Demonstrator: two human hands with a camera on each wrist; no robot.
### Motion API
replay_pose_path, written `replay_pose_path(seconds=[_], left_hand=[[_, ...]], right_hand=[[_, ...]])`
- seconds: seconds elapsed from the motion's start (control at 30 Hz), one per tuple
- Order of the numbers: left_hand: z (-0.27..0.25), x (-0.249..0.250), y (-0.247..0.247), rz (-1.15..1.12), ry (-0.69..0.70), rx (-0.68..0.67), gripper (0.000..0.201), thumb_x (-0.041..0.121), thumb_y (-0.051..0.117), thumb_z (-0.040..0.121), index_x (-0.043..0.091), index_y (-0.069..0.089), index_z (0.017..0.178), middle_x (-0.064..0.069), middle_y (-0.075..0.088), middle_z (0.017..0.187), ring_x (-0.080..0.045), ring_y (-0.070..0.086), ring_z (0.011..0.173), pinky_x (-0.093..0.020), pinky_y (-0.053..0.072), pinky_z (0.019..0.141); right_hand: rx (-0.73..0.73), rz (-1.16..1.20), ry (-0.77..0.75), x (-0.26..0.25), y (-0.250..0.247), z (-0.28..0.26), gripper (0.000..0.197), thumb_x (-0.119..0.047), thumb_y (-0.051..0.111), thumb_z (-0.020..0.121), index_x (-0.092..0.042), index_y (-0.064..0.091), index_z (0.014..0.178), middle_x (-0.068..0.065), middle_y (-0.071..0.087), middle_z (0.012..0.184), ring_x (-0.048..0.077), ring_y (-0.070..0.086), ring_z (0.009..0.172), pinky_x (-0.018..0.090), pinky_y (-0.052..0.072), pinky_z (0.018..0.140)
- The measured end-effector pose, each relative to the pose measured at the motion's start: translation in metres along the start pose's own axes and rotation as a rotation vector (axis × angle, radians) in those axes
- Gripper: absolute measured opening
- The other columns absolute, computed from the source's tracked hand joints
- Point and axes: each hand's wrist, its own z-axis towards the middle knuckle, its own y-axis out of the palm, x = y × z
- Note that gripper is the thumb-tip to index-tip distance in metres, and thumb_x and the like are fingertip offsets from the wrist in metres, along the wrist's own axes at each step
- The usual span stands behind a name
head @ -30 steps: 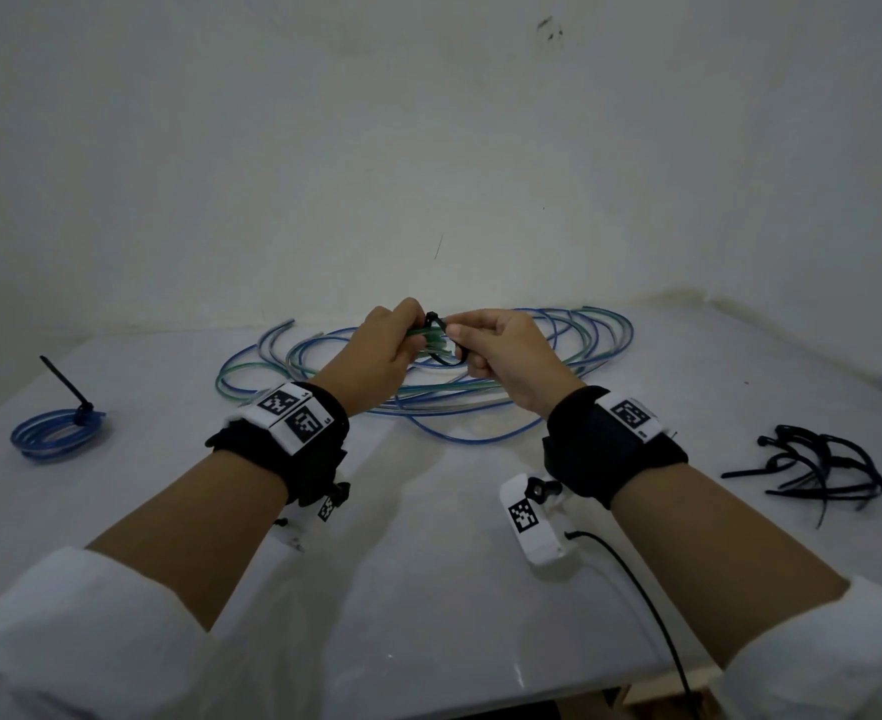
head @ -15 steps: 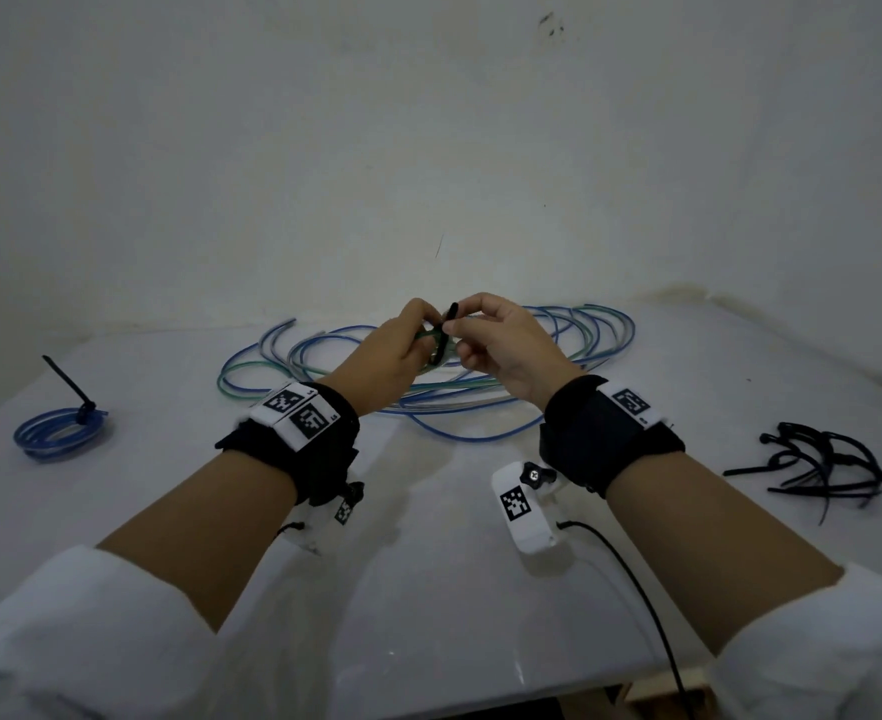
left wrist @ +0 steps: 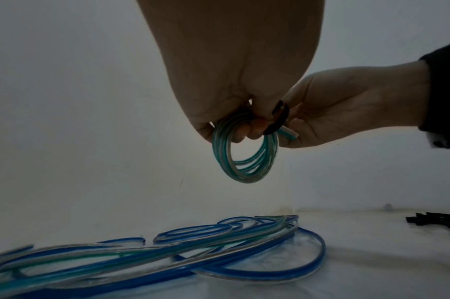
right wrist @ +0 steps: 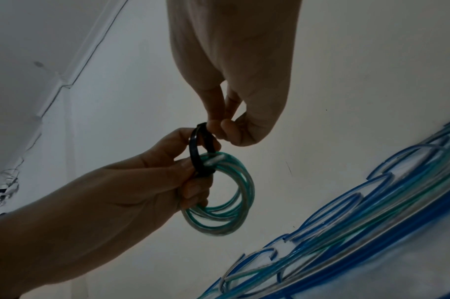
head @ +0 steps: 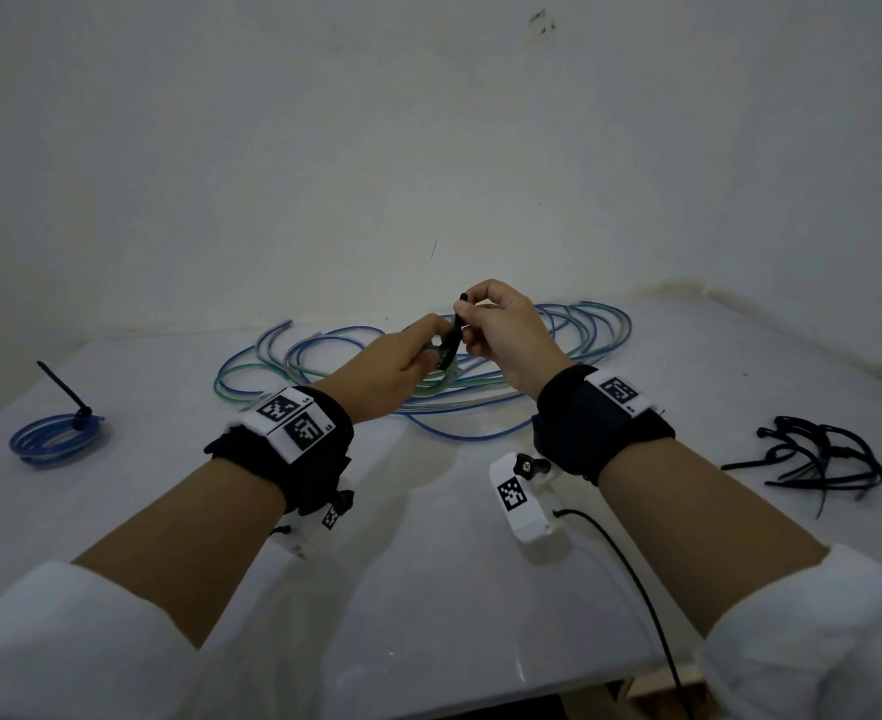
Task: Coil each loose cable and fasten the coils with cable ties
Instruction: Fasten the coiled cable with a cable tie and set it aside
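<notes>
My left hand [head: 418, 350] grips a small green and clear cable coil [left wrist: 244, 157] above the table; the coil [right wrist: 223, 202] hangs below its fingers. A black cable tie [right wrist: 196, 149] loops around the coil's top. My right hand [head: 485, 319] pinches the tie's tail [head: 458, 314] between thumb and forefinger, just above the left hand. Loose blue and green cables [head: 480, 366] lie spread on the white table [head: 428, 563] under and behind both hands.
A tied blue coil [head: 54, 439] with a black tie sticking up lies at the table's far left. A heap of spare black cable ties [head: 818, 459] lies at the right. A white wall [head: 428, 148] stands close behind the table.
The right hand has risen, drawing the tie's tail upward out of a wider loop. The left hand with the coil has lifted slightly.
</notes>
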Motion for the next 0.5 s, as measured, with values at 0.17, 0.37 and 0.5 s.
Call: replay_pose_path(seconds=[0.17,0.37,0.5], left_hand=[[-0.005,0.004,0.003,-0.012,0.006,-0.026,0.019,0.012,0.032,0.099,0.013,0.044,0.114,-0.001,0.052,0.076,-0.022,0.041,0.069,-0.031,0.032,0.064],[-0.007,0.005,0.005,0.059,0.061,-0.008,0.018,0.015,0.034,0.1,0.01,0.048,0.111,0.001,0.055,0.086,-0.02,0.048,0.076,-0.019,0.034,0.065],[-0.008,0.008,0.007,0.083,0.1,0.003,0.016,0.013,0.036,0.099,0.003,0.048,0.104,0.012,0.046,0.071,-0.004,0.042,0.061,-0.011,0.031,0.057]], right_hand=[[0.081,-0.06,0.032,0.001,-0.002,0.009,0.021,-0.003,0.054,0.092,-0.011,0.047,0.073,0.008,0.05,0.064,0.013,0.045,0.05,0.02,0.036,0.041],[0.164,-0.092,0.089,0.006,0.0,0.016,0.026,0.0,0.054,0.091,-0.011,0.045,0.069,0.007,0.047,0.062,0.014,0.041,0.05,0.024,0.035,0.045],[0.172,-0.098,0.125,0.006,-0.002,0.019,0.027,0.0,0.054,0.091,-0.011,0.044,0.069,0.007,0.046,0.064,0.016,0.039,0.052,0.026,0.034,0.047]])
